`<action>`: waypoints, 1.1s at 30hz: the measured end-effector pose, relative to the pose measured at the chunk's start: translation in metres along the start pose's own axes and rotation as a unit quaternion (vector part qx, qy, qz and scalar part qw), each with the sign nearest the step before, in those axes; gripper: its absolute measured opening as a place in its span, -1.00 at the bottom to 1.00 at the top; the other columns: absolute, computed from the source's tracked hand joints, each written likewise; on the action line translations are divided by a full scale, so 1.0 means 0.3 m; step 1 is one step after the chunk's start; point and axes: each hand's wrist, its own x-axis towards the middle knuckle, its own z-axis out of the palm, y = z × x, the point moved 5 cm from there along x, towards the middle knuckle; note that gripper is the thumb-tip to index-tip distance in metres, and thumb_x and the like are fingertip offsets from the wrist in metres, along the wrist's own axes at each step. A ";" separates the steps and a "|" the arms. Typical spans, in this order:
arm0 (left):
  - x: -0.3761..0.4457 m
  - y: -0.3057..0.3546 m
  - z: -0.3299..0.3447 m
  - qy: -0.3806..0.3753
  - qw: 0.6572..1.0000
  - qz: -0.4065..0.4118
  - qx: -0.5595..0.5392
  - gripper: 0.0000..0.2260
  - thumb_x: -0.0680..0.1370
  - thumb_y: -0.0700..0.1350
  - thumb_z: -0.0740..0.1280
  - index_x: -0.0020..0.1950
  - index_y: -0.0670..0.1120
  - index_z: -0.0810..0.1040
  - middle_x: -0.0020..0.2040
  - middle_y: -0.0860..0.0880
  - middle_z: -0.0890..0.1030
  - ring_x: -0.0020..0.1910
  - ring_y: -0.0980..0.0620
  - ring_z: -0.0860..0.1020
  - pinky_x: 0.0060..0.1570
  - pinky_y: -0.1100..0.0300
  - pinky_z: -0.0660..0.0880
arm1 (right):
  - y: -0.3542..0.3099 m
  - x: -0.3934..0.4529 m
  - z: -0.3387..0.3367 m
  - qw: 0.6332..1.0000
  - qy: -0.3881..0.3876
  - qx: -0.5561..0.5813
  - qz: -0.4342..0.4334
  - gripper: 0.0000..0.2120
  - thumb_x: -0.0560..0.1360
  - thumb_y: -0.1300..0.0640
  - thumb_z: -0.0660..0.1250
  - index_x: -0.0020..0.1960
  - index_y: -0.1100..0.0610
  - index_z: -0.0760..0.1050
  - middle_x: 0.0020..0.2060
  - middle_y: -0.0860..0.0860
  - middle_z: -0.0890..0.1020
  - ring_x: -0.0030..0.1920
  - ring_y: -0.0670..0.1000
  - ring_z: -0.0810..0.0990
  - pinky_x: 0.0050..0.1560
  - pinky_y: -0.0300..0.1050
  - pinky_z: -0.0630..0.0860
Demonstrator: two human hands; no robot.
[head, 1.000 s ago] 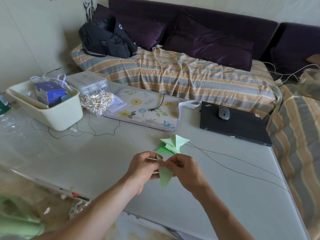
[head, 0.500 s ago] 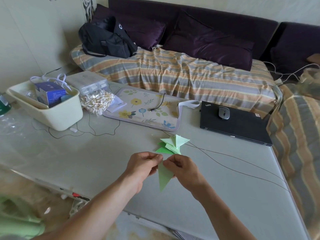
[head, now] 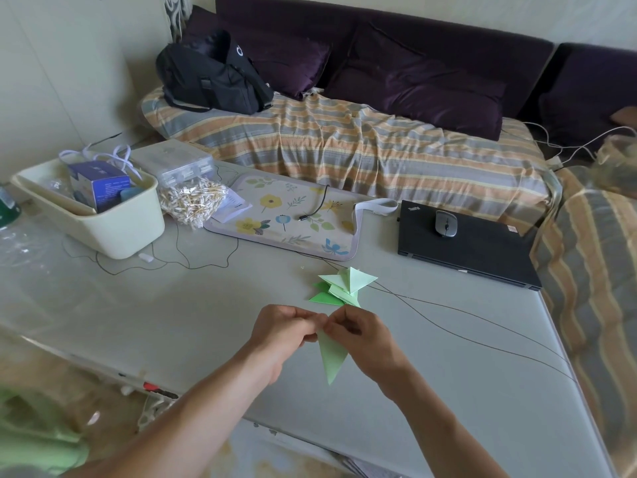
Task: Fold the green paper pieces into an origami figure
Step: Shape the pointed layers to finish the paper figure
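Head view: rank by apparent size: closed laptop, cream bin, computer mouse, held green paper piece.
1. closed laptop
2. cream bin, somewhat smaller
3. held green paper piece, nearer the camera
4. computer mouse

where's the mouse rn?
Head view, right side: the grey mouse sits on top of the closed black laptop, at the table's far edge beside the striped sofa.

Only readable bit is the "ThinkPad" logo on the closed black laptop point(head: 468, 248). Print on the blue box point(head: 98, 182) is too blurry.
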 end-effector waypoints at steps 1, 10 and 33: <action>-0.001 0.001 0.000 0.002 1.000 -0.001 0.006 -0.94 0.47 -0.15 0.54 -0.12 -0.14 0.73 -0.30 0.02 0.72 -0.36 0.14 0.63 -0.29 0.34 0.47 | -0.004 -0.002 0.000 1.000 0.000 0.003 -0.008 -0.79 0.54 0.00 0.44 -0.18 0.11 0.58 -0.36 -0.09 0.56 -0.34 -0.11 0.43 -0.32 -0.33 0.32; -0.005 0.014 -0.012 0.035 0.999 0.002 -0.001 -0.89 0.46 -0.10 0.55 -0.12 -0.13 0.72 -0.32 0.07 0.68 -0.35 0.12 0.57 -0.30 0.33 0.38 | -0.003 0.009 -0.012 1.000 0.012 0.000 0.027 -0.84 0.48 0.04 0.43 -0.24 0.05 0.59 -0.38 -0.11 0.57 -0.36 -0.12 0.45 -0.27 -0.23 0.37; -0.005 0.012 -0.002 0.014 0.987 0.071 0.141 -0.89 0.43 -0.21 0.47 -0.24 -0.03 0.72 -0.37 0.05 0.60 -0.31 0.04 0.54 -0.23 0.24 0.45 | -0.005 0.001 -0.033 0.995 0.037 -0.091 0.020 -0.91 0.45 0.15 0.47 -0.22 0.08 0.63 -0.34 0.02 0.68 -0.33 -0.08 0.59 -0.24 -0.20 0.50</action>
